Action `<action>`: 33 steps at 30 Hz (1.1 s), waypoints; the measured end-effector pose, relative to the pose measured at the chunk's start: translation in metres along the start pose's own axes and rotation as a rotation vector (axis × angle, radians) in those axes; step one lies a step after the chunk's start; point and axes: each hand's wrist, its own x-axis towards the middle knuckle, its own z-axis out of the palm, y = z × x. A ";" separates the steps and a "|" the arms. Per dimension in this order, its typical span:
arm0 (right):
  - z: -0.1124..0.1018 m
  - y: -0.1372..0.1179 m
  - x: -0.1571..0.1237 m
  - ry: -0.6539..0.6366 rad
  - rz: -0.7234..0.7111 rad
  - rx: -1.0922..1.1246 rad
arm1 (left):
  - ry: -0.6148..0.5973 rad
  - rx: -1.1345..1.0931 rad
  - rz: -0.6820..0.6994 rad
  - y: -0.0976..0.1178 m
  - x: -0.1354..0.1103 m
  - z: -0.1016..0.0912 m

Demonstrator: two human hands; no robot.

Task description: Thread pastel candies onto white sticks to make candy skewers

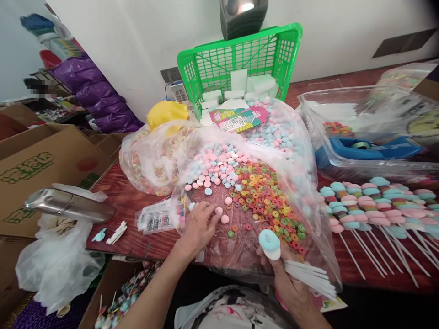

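White sticks in right fingers, left fingers at pink candy

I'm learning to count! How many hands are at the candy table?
2: the left hand by loose pink candies, the right hand holding white sticks. I see no others there.

- two hands are showing: one left hand, one right hand
- one blue candy is topping one white candy
- one green basket is standing
- three pink candies are lying near the left fingertips
- white sticks, ring candies are overlapping beyond counting
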 end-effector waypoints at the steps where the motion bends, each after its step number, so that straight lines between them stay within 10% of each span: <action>1: 0.001 0.000 0.001 -0.040 -0.016 -0.017 | -0.041 0.078 0.002 -0.002 0.001 0.002; 14: 0.011 0.004 0.004 0.102 0.215 0.283 | -0.020 -0.016 0.105 0.007 0.034 0.011; 33: 0.011 0.016 0.001 0.039 0.176 0.253 | -0.214 0.136 0.117 0.026 0.080 0.029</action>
